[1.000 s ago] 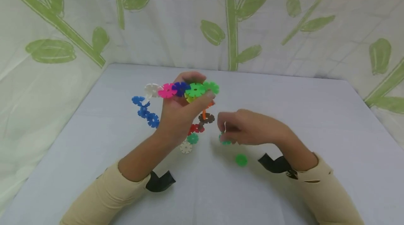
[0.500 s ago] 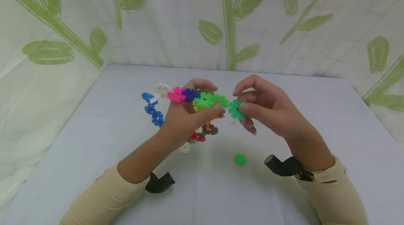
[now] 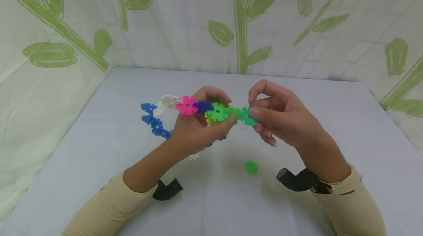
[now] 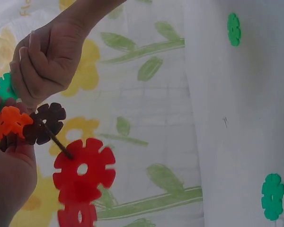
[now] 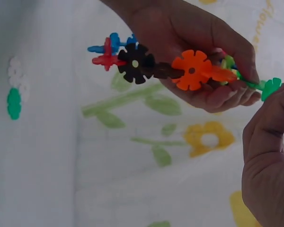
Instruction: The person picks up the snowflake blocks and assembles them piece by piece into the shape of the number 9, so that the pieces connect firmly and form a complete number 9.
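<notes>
Discs, plastic, notched like snowflakes, slotted into one long chain [image 3: 185,109]: that is what both hands work on, held up above a pale table [image 3: 330,136] backed by a cloth [image 3: 185,26] printed with green stems, leaves and a yellow flower.

Left hand [image 3: 198,127] grips the chain near its right end, fingers and thumb curled round the middle discs. From the head view the run reads, left to right: blue discs [image 3: 152,120] curling down and away, a white disc [image 3: 168,102], a pink disc [image 3: 187,105], a dark blue disc [image 3: 202,106], a light green disc [image 3: 218,111]. Under the hand more of the chain hangs: the wrist views show an orange disc [image 5: 193,70], a brown disc [image 5: 135,62] and red discs [image 4: 84,169] strung below the palm.

Right hand [image 3: 281,118] meets the chain's right end. Thumb and forefinger pinch a teal-green disc [image 3: 248,117], pressed edge-on against the last green disc of the chain; whether it is seated in the slot I cannot tell. Other fingers curl loosely beneath.

Both forearms wear beige sleeves [image 3: 105,206], each with a black strap [image 3: 166,189] at the wrist.

On the table, loose: a green disc [image 3: 252,167] lying flat, nearer the viewer than the hands and apart from them; a white disc [image 3: 194,156] just below the left hand, partly hidden by it.
</notes>
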A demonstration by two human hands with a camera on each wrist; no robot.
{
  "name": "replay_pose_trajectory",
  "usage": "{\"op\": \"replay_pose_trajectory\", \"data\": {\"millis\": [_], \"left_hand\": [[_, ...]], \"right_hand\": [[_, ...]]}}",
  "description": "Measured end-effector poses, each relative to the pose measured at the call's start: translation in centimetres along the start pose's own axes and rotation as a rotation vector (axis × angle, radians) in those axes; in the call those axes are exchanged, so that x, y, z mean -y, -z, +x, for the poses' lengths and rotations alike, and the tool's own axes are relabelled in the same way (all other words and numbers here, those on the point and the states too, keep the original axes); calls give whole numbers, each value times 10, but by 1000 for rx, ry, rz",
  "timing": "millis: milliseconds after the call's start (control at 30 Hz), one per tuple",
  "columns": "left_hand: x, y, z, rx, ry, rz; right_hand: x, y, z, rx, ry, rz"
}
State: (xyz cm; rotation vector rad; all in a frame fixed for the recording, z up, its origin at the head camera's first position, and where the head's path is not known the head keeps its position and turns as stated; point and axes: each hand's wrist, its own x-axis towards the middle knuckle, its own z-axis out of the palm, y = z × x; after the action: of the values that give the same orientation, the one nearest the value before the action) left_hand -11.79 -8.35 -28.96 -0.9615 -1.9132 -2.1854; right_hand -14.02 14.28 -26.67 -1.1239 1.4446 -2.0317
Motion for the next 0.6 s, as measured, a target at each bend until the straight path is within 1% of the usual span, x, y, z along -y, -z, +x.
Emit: {"op": "replay_pose_trajectory", "data": {"millis": [67, 133, 200, 400, 467, 533, 600], "left_hand": [[1, 0, 0, 2, -40, 23], [2, 1, 0, 0, -59, 44], [2, 2, 1, 0, -62, 60], [3, 2, 1, 12, -45, 80], [3, 3, 1, 14, -58, 85], [2, 4, 2, 14, -84, 85], [0, 6, 2, 28, -99, 80]], "right_hand": [[-1, 0, 0, 7, -11, 20], [-1, 0, 0, 13, -21, 37], [-1, 0, 0, 15, -26, 46], [-2, -3, -1, -23, -72, 86], [-3, -5, 0, -28, -66, 92], [-5, -7, 1, -22, -49, 90], [-7, -8, 2, -18, -34, 87]]}}
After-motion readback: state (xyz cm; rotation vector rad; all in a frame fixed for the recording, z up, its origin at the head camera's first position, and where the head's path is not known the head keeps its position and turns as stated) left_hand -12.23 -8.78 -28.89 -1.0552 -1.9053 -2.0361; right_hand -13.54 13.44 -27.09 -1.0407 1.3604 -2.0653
